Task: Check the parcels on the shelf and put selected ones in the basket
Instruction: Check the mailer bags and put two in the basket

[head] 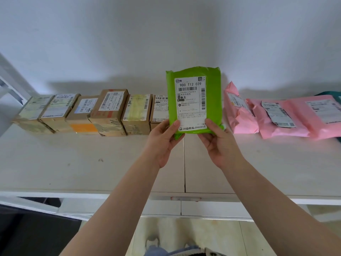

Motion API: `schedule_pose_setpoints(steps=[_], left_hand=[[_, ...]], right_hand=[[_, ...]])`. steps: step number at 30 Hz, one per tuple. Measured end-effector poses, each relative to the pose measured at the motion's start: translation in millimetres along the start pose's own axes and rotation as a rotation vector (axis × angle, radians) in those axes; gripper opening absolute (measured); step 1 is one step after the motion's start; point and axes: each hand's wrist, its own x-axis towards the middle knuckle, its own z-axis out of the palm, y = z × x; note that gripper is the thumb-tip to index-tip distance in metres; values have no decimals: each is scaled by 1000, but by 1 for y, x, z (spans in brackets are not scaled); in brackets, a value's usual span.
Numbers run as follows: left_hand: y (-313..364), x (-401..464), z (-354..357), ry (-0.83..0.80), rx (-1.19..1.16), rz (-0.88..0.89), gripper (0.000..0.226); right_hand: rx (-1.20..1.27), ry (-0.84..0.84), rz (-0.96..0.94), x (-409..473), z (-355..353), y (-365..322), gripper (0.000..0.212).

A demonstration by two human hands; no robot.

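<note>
both hands, left hand point(162, 139) and right hand point(217, 143), pinch the bottom corners of a green parcel point(193, 100) held upright above the shelf point(92, 163), label facing out; cardboard boxes point(110, 111) at 9 o'clock, pink mailers point(276, 117) at 3 o'clock. the bag looks light, soft and slick, so the edge grip suits it.

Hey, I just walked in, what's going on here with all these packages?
A person is standing at a white shelf checking parcels. Both hands, left hand and right hand, hold a green mailer bag upright by its bottom edge, with its shipping label facing the camera. A row of cardboard boxes sits along the wall to the left, and pink mailer bags lie to the right. No basket is in view.
</note>
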Motion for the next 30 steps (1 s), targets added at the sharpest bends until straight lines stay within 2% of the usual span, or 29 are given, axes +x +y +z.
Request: schedule_pose_setpoints(steps=[30], left_hand=[[-4,8,18,136,-4,-62,24]], right_hand=[[-30,70,56,8,-7,-8,16]])
